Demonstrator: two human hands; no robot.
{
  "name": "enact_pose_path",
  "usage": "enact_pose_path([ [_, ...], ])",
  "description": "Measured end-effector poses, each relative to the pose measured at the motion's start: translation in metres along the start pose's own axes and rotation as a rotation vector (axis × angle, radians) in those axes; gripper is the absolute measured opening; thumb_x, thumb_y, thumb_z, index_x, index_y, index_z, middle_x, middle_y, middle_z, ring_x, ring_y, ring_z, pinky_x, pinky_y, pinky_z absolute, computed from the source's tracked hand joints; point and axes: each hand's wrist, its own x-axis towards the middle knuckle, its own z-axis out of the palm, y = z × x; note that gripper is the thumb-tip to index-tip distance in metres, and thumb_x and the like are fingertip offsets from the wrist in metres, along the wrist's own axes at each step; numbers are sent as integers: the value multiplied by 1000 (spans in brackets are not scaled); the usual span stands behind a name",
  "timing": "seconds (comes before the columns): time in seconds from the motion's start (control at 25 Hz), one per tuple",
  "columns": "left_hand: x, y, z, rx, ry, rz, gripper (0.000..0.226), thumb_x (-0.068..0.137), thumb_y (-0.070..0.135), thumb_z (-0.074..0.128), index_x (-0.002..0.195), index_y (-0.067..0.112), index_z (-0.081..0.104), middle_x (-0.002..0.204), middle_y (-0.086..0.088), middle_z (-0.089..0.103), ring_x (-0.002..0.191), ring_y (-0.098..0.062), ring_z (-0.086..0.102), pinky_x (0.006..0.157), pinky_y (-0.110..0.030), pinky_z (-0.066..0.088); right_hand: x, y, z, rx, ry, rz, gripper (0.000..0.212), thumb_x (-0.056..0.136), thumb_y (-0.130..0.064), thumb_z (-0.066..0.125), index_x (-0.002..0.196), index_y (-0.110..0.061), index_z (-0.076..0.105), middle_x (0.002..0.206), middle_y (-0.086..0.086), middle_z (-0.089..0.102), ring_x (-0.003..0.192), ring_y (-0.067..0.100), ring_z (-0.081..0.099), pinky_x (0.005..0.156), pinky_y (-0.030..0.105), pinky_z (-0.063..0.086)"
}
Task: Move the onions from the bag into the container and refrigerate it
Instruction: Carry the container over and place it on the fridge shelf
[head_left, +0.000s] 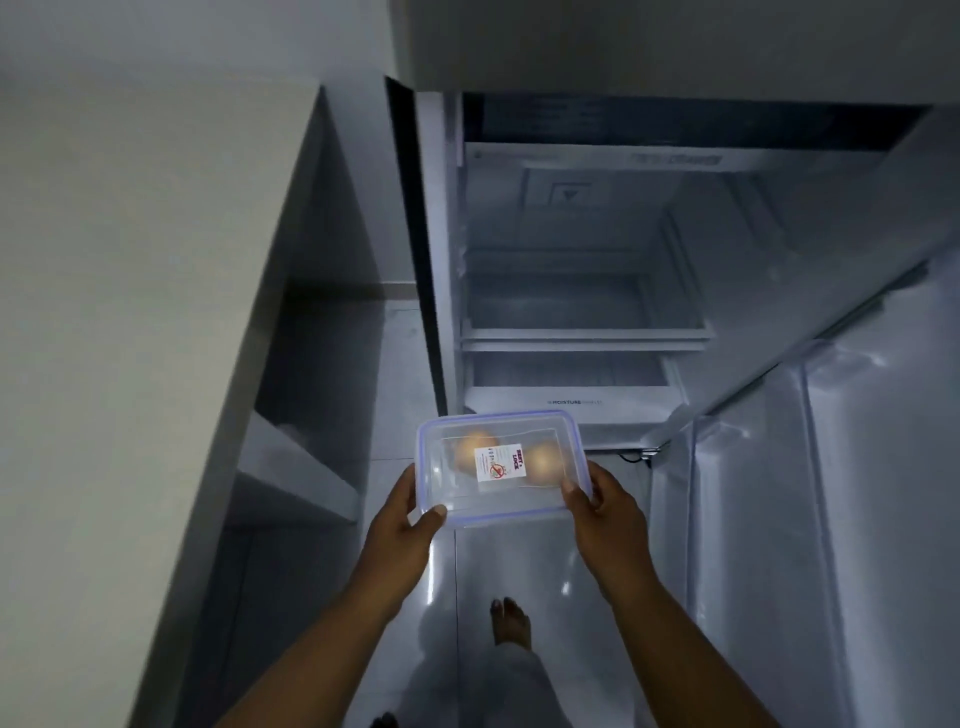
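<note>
A clear plastic container (441, 499) with a blue-rimmed lid and a white label is held level in front of the open fridge (571, 291). Two onions (543, 460) show through the lid as pale orange shapes. My left hand (402, 525) grips the container's near left corner, thumb on the lid. My right hand (602, 512) grips its near right corner. The container hangs in the air just outside the fridge, above the floor and below the level of the lower shelf.
The fridge shelves (582, 335) and the bottom drawer (566, 400) look bare. The open fridge door (831, 467) stands at the right. A grey counter side (291, 364) rises at the left. My bare foot (511, 621) is on the glossy floor below.
</note>
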Motion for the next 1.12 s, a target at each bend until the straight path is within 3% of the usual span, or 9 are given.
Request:
enact_pose_path([
  [0.32,148,-22,91,39,-88,-93,54,96,21,55,144,37,37,141,6,53,131,-17,46,112,-49,36,147,78,-22,-63,95,53,29,93,-30,55,121,-25,60,92,-12,60,78,0,53,66,14,38],
  [0.44,209,-27,111,10,-125,-36,52,96,15,54,143,32,40,137,4,57,128,-15,50,111,-43,37,212,101,-17,-83,134,28,29,93,-32,56,120,-23,62,98,-6,62,80,6,51,68,19,38],
  [0.6,291,-24,128,4,-97,15,45,96,8,52,136,29,50,128,-3,64,116,-24,59,102,-43,47,299,109,-7,-159,156,-45,31,93,-37,54,117,-19,63,93,-5,61,80,10,51,60,10,33],
  [0.8,374,-4,141,-33,-35,92,38,94,3,51,122,28,60,124,-6,66,115,-25,60,106,-43,43,382,95,0,-231,182,-100,35,95,-38,49,111,-11,65,103,10,69,84,23,59,69,21,38],
  [0.88,401,4,145,-19,-4,109,30,94,6,52,114,26,63,116,-7,68,110,-26,62,104,-44,45,408,86,1,-258,200,-104,37,95,-39,48,104,-8,67,96,11,67,77,22,57,68,21,36],
  [1.0,433,6,149,9,45,70,20,94,14,55,111,22,64,104,0,68,93,-19,64,100,-42,48,439,84,3,-311,179,-72,38,95,-39,47,87,-6,65,77,6,59,57,12,48,49,19,30],
  [1.08,448,4,152,54,73,33,15,94,19,57,106,23,64,106,0,63,92,-21,61,100,-44,48,454,87,5,-344,166,-56,37,96,-38,47,79,-8,61,66,1,52,53,7,45,47,16,26],
  [1.12,455,3,154,71,87,34,10,93,20,58,99,27,64,97,1,61,90,-22,60,101,-45,48,461,88,6,-347,162,-50,37,96,-38,47,78,-8,60,64,-1,50,54,9,46,47,17,26],
])
